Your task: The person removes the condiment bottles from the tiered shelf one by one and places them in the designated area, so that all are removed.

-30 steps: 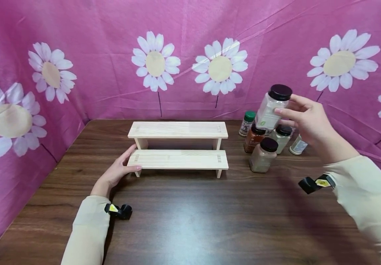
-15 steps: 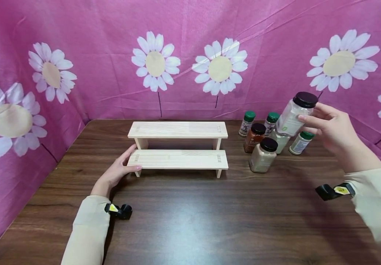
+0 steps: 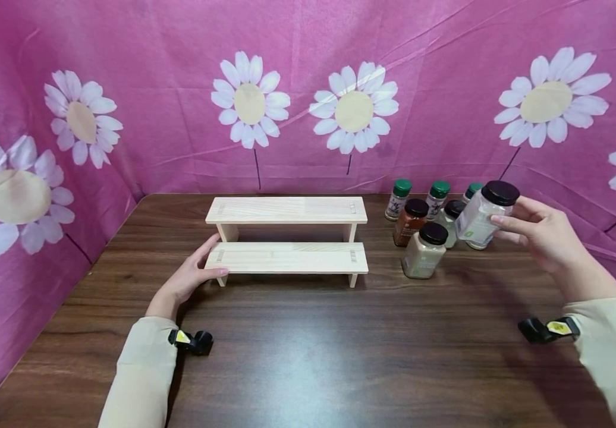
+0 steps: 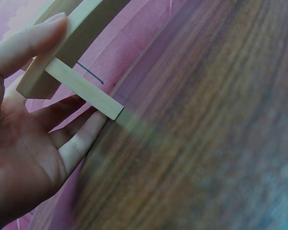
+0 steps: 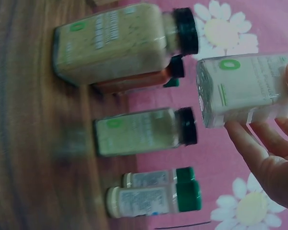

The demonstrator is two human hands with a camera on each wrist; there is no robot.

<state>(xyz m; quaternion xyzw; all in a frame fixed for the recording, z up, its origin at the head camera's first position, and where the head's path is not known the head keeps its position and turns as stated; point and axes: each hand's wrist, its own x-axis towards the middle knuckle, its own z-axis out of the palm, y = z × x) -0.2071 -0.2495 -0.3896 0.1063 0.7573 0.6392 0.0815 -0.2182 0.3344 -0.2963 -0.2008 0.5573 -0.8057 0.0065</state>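
— Both tiers of the wooden rack (image 3: pixel 286 235) stand bare in the head view; no jar is on it yet. Six jars wait on the table (image 3: pixel 308 345) to its right: the tan-filled jar (image 3: pixel 424 251), the red-brown jar (image 3: pixel 411 222), a pale jar (image 3: pixel 450 215) and three green-capped bottles (image 3: pixel 400 200) at the back.

— And the seventh?

— The white-filled jar (image 3: pixel 483 215) hangs tilted above the table, pinched near its black cap by the right hand (image 3: pixel 546 241), just right of the cluster and well apart from the rack. I'd judge the shelving hardly begun.

— The left wrist view?

— The left hand (image 4: pixel 24 143) rests against the rack's (image 4: pixel 69 62) left end, thumb on the lower board, fingers straight beneath it, steadying rather than clasping.

— Right wrist?

— The right hand's fingers (image 5: pixel 259 143) curl round the white-filled jar's (image 5: pixel 245 91) cap end; its base points toward the standing jars, clear of them.
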